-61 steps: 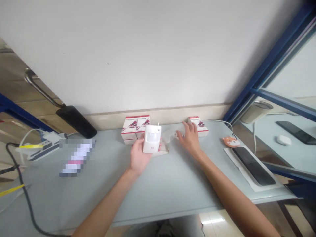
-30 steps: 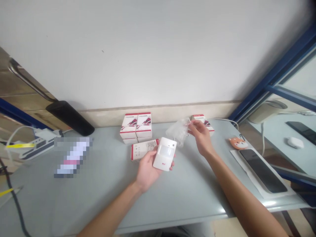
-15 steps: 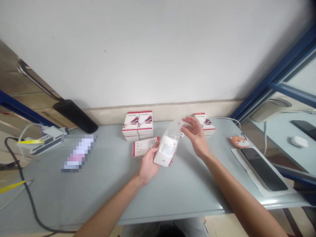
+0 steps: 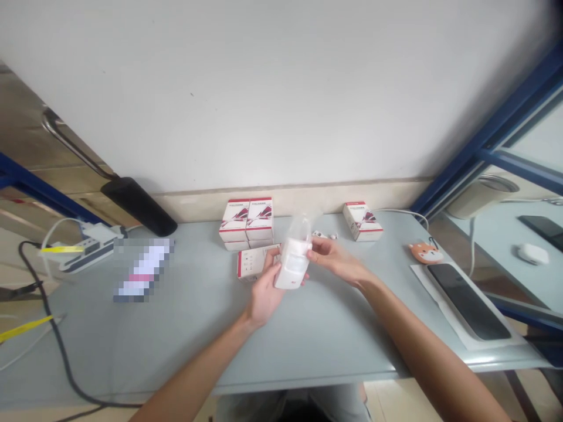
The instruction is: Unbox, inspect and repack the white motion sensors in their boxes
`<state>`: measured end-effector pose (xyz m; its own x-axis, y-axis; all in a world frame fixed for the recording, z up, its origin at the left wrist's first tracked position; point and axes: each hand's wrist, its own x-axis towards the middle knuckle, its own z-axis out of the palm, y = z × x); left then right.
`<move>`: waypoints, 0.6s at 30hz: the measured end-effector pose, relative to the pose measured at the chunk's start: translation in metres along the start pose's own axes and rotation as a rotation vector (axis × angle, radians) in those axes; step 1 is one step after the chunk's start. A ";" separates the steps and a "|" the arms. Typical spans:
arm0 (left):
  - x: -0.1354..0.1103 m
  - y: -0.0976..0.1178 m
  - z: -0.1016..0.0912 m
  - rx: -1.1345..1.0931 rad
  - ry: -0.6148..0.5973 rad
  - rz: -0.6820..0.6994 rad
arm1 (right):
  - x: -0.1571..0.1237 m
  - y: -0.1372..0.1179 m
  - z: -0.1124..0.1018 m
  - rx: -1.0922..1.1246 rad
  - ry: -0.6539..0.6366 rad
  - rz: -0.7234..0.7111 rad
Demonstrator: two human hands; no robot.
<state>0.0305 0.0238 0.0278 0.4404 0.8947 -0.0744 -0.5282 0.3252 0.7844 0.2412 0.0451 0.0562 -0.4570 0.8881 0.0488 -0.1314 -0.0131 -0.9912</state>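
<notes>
A white motion sensor point(image 4: 292, 271) with a pale window sits partly in a clear plastic bag point(image 4: 301, 227), whose loose end stands up above it. My left hand point(image 4: 265, 292) wraps round the sensor's lower left side, with fingertips showing at its right edge. At the upper right edge, my right hand point(image 4: 331, 258) pinches the bag against the sensor; exactly what lies under the fingertips is hidden. Behind my left hand a white and red box point(image 4: 250, 264) lies on the table. Small white parts point(image 4: 324, 235) rest just beyond my right hand.
Several stacked white and red boxes point(image 4: 246, 221) stand by the wall, and another box point(image 4: 363, 221) is at right. A phone point(image 4: 468, 300), an orange animal-face case point(image 4: 426, 252), a black cylinder point(image 4: 139, 206), a power strip point(image 4: 90, 251) and a black cable point(image 4: 61, 351) surround the workspace.
My right hand has come down from the bag's upper end to the sensor's upper edge. The bag's loose end now stands more upright, and the right-hand box is fully visible.
</notes>
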 end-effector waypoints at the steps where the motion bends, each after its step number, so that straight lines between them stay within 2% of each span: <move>1: 0.000 -0.002 -0.001 0.008 -0.011 0.015 | -0.001 -0.002 -0.003 -0.007 -0.031 0.003; 4: 0.001 -0.007 -0.003 0.108 -0.029 0.052 | -0.003 -0.002 -0.013 -0.072 -0.075 0.023; 7: 0.003 -0.013 -0.006 0.390 -0.013 0.109 | -0.006 -0.003 -0.026 -0.162 -0.075 0.059; 9: 0.005 -0.019 -0.009 0.544 -0.044 0.190 | -0.010 -0.006 -0.033 -0.261 -0.054 0.066; 13: 0.009 -0.031 -0.016 0.696 -0.177 0.277 | -0.019 -0.020 -0.039 -0.474 -0.030 0.091; 18: 0.014 -0.028 -0.021 0.841 -0.217 0.268 | -0.024 -0.024 -0.043 -0.546 -0.085 0.128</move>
<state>0.0360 0.0339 -0.0077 0.5514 0.8031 0.2257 0.0341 -0.2920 0.9558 0.2930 0.0443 0.0740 -0.5115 0.8547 -0.0886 0.3930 0.1410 -0.9086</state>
